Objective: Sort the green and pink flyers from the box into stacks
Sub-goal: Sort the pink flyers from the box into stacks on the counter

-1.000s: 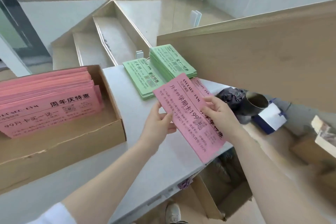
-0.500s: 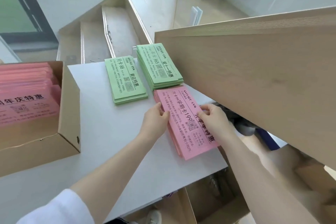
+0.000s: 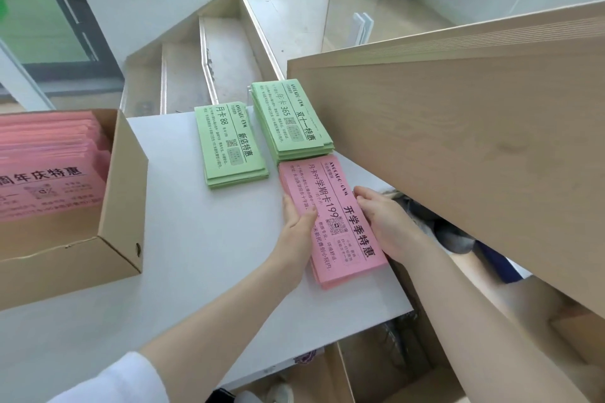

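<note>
A pink flyer stack point(image 3: 330, 216) lies flat at the right side of the white table point(image 3: 203, 239). My left hand point(image 3: 296, 222) presses against its left long edge with straight fingers, thumb on top. My right hand point(image 3: 381, 221) touches its right long edge the same way. Behind it sit two green flyer stacks: a thinner one point(image 3: 229, 144) to the left and a thicker one point(image 3: 291, 119) against the wooden panel. The cardboard box point(image 3: 121, 193) at the left holds more pink flyers point(image 3: 49, 173).
A large slanted wooden panel point(image 3: 458, 141) overhangs the table's right side, close above my right arm. Stairs point(image 3: 209, 62) drop away behind the table. Open cardboard boxes point(image 3: 393, 363) and dark clutter sit on the floor below the table's right edge.
The pink flyer that both hands held above the table a second ago now lies on the pink stack, and both hands have settled against the stack's long edges. The camera has swung left.
</note>
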Tool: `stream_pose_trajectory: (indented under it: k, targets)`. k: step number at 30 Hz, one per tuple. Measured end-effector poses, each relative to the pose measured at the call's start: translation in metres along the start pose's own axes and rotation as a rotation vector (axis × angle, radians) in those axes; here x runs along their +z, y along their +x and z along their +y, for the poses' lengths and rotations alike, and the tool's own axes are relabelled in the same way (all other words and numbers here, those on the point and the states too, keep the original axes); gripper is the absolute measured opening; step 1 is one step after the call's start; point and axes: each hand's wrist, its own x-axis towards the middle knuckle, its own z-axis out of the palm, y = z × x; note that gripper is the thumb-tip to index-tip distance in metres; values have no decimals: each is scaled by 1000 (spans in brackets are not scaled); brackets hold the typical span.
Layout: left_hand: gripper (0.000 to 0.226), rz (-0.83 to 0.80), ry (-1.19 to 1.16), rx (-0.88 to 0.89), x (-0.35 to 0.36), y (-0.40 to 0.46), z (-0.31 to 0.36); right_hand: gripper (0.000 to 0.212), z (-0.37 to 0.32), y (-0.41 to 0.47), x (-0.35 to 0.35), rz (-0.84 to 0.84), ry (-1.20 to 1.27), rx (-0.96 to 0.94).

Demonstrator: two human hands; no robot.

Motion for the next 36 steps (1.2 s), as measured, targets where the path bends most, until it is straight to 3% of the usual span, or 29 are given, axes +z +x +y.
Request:
stream_pose_trajectory:
  k: [8, 12, 16, 19, 23, 31, 36]
  targets:
    - [95, 41, 40, 19, 6, 13, -16, 35, -4, 3, 11, -26, -198, -6]
    - [65, -20, 32, 32, -3, 8, -6, 44, -5, -2, 0, -39, -377, -46]
    - [49, 26, 238, 171, -21, -12, 16, 55, -14, -12, 2, 143, -1019, -466]
    - [35, 59, 345, 306, -42, -27, 38, 45, -16, -19, 28, 74, -924, -660]
    - [32, 123, 417, 490, -71, -52, 70, 26, -37, -16, 81, 7, -747, -761]
    - [28, 297, 566, 785, -155, -116, 138, 24, -75, -17, 214, -293, -688, -892]
    - [25, 470, 670, 829, -246, -152, 171, 24, -81, -25, 303, -380, -693, -1003]
